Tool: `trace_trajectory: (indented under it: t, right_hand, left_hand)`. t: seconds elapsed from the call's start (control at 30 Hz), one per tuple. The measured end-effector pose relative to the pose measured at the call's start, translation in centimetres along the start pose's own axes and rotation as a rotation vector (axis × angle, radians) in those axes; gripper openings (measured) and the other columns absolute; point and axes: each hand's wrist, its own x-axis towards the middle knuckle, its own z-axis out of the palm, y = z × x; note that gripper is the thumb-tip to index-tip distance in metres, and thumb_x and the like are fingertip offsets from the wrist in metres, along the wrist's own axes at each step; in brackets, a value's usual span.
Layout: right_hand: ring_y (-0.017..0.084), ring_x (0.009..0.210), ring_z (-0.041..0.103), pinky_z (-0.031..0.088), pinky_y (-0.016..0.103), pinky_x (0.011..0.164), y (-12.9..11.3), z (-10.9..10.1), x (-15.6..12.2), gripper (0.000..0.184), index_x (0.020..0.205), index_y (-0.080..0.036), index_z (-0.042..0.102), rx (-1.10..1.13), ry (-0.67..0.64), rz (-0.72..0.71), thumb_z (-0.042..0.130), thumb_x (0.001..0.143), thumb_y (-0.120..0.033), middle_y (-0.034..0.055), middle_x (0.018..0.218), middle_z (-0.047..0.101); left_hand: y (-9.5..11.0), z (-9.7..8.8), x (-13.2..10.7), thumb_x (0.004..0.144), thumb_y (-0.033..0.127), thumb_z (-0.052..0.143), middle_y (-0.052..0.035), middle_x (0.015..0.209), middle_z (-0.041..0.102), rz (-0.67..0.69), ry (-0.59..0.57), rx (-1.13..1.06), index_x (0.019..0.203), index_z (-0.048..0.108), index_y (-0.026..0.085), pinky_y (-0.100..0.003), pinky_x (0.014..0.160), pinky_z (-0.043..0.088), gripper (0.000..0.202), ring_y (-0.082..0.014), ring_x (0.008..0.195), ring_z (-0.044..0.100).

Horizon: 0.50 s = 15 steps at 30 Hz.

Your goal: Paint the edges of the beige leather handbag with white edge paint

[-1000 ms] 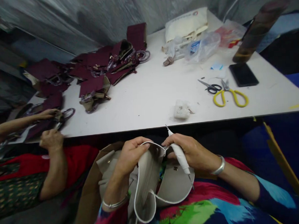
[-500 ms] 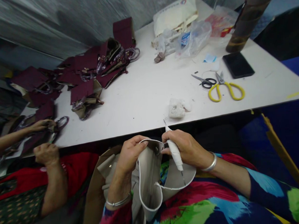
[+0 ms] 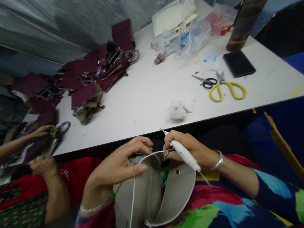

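A grey leather-like bag piece with pale edges curves open in front of my body. My left hand is at its left panel, the thumb stretched over the near face and the curled fingers beyond the upper rim. In my right hand is an awl-like tool, its handle wrapped in white, with thin metal points at both ends. Its upper point is tilted up to the left. The fingertips of that same hand also pinch the top edge of the bag piece. A small metal fitting shows on the right panel.
On the white table lie yellow-handled scissors, small black scissors, a phone and a white lump in plastic. A dark bottle stands behind. Maroon bags are piled left, near a co-worker's hands.
My left hand has loosened its pinch and spread its thumb along the panel. The bag piece has opened wider and turned. The tool in my right hand now leans more to the left.
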Motion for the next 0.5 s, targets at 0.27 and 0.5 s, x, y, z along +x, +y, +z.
trace_trajectory:
  t: [0.27,0.5]
  right_hand:
    - [0.012,0.069,0.056,0.042,0.024,0.067,-0.4,-0.7,-0.3,0.015,0.096,-0.022,0.057,-0.214,0.127,-0.042,0.069,0.09,-0.016,-0.0031,0.082,0.065]
    - [0.012,0.065,0.054,0.038,0.023,0.062,0.7,-0.8,-0.3,0.022,0.098,-0.023,0.054,-0.327,0.297,0.053,0.073,0.088,-0.018,-0.0046,0.077,0.06]
  left_hand:
    - [-0.7,1.6,6.9,0.088,0.049,0.073,-0.0108,0.108,0.078,-0.028,-0.233,-0.113,0.116,0.078,0.018,-0.035,0.089,0.054,0.042,-0.0284,0.1,0.07]
    - [-1.3,4.2,7.6,0.086,0.033,0.076,-0.0065,0.109,0.079,-0.091,0.06,-0.245,0.104,0.079,0.02,-0.036,0.099,0.048,0.023,-0.0268,0.107,0.069]
